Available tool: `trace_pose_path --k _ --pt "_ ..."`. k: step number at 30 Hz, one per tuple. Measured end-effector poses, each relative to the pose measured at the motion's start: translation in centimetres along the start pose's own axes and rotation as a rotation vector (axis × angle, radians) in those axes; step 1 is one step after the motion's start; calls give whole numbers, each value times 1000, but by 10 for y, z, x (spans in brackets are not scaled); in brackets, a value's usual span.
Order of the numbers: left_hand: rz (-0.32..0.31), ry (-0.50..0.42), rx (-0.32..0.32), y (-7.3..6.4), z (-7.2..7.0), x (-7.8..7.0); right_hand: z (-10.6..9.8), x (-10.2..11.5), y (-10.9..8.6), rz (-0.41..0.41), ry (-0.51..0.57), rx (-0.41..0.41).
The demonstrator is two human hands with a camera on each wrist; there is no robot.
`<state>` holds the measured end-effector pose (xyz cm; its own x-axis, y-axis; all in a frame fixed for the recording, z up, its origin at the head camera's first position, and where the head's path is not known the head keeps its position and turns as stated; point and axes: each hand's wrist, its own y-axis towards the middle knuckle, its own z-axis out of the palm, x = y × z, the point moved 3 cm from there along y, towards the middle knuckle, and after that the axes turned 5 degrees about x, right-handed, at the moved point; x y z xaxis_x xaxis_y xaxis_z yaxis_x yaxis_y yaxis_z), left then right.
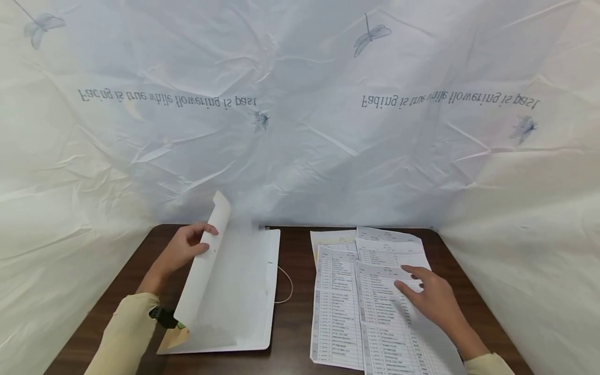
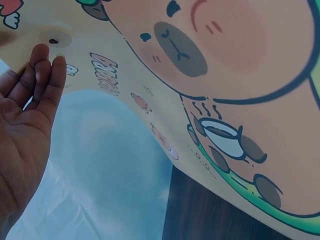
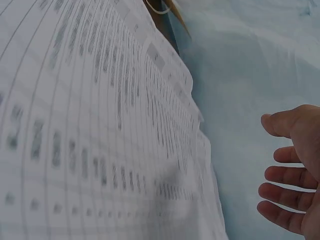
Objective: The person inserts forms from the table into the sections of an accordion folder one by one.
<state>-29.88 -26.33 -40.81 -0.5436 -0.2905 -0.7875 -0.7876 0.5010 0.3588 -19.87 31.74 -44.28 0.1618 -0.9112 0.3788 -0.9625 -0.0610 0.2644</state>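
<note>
On the left of the table lies an opened white folder (image 1: 248, 291) with an elastic loop (image 1: 291, 285) at its right edge. My left hand (image 1: 189, 242) grips the raised cover (image 1: 202, 276) of the folder by its far left part. In the left wrist view, the cover's outer face (image 2: 220, 45) carries a cartoon animal print, and the fingers (image 2: 42, 80) of that hand lie against it near a round hole. Over the printed sheets (image 1: 384, 307) on the right hovers my right hand (image 1: 433, 297), thumb and fingers apart, holding nothing.
The sheets overlap one another and reach the table's far edge. Brown tabletop (image 1: 292, 333) separates the folder from the papers. A pale, wrinkled curtain (image 1: 300, 156) with printed words and dragonflies surrounds the table's back and sides. A dark wristband (image 1: 164, 316) circles the left wrist.
</note>
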Motion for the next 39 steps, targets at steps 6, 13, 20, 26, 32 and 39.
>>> trace_pose_path --k 6,13,20,26,32,39 --pt "33 -15 -2 -2 -4 0 -4 -30 -11 102 -8 32" --pt "18 -55 -11 -5 -5 1 -2 -60 -20 270 -1 149" --pt "14 -57 -6 -5 -3 1 0 -80 -31 321 -12 170" --pt "19 -48 -14 -5 -2 0 2 -89 -35 376 -2 212" --pt "17 -49 -23 -6 -2 1 4 -92 -37 403 7 282" --pt "7 -37 -33 -5 0 1 5 -89 -39 426 8 313"
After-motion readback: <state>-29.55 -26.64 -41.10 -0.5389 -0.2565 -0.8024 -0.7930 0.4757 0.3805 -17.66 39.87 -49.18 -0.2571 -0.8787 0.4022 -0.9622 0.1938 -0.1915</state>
